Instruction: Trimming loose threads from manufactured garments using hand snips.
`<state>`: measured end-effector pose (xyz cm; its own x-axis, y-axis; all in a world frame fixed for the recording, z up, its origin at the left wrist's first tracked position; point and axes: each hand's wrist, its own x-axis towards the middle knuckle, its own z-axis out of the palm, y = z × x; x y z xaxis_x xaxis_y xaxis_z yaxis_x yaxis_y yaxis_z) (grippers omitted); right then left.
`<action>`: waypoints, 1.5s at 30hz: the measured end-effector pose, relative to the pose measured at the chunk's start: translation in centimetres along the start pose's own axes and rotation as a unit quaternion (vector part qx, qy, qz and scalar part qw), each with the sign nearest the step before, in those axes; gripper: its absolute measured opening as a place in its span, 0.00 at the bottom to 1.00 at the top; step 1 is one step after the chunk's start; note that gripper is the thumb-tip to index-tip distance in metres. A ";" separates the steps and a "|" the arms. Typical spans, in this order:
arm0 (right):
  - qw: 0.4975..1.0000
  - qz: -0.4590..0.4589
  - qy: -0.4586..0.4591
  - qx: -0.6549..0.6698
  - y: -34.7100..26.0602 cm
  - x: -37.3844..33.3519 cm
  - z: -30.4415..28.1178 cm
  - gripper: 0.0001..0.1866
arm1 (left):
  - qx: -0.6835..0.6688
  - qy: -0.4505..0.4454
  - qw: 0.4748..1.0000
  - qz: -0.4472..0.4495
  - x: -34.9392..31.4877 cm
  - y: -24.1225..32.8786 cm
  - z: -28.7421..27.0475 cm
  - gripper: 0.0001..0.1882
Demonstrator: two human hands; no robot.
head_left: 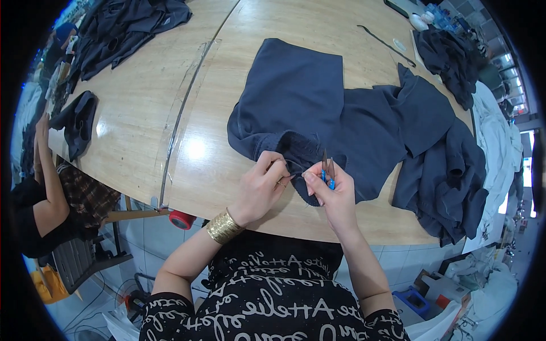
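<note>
A dark navy garment [293, 85] lies spread on the table in front of me, with its near edge bunched up between my hands. My left hand [257, 188] is closed on that gathered edge, thumb and fingers pinching the cloth. In my right hand [338, 196] is a small pair of scissors [325, 174] with blue handles, blades pointing away from me. The thumb and forefinger of this hand also pinch at the garment's edge, close to my left fingertips. Whether a thread lies between them is too small to tell.
More dark garments [441, 182] are heaped at the right, with another pile [128, 28] at the far left. A seam [187, 108] runs across the wooden table [136, 136]. A thin black strip [387, 45] lies at the back right. Another person's arm [52, 187] reaches in at the left.
</note>
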<state>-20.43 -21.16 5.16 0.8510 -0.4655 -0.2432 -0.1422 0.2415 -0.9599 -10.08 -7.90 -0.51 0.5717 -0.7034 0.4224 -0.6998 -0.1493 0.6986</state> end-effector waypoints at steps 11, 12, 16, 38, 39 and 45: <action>0.935 -0.220 -0.098 -0.260 1.0 -0.6 0.2 0.09 | -0.106 -0.023 0.988 -0.106 -0.4 -0.1 -0.7 0.05; 0.935 -0.219 -0.098 -0.260 0.5 -0.7 -0.2 0.09 | -0.122 -0.023 0.981 -0.149 -0.5 -0.2 -0.7 0.06; 0.861 -0.131 -0.276 -0.407 -2.0 -1.3 -0.3 0.13 | -0.126 -0.064 0.962 -0.233 -0.7 -0.3 -1.4 0.07; 0.692 -0.276 -0.054 -0.664 0.9 0.5 -0.9 0.14 | -0.205 -0.051 0.937 -0.279 -0.1 0.6 -1.6 0.11; 0.692 -0.277 -0.054 -0.664 1.0 0.4 -0.9 0.14 | -0.212 -0.039 0.938 -0.272 -0.1 0.6 -1.5 0.11; 0.679 -0.266 -0.055 -0.682 0.8 0.5 -0.4 0.14 | -0.236 -0.026 0.925 -0.296 -0.4 0.4 -1.3 0.12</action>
<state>-20.31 -21.49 4.19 0.9872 -0.0936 0.1289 -0.0721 -0.9842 -0.1620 -9.98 -6.75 0.34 0.7647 -0.6303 -0.1341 0.0006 -0.2074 0.9782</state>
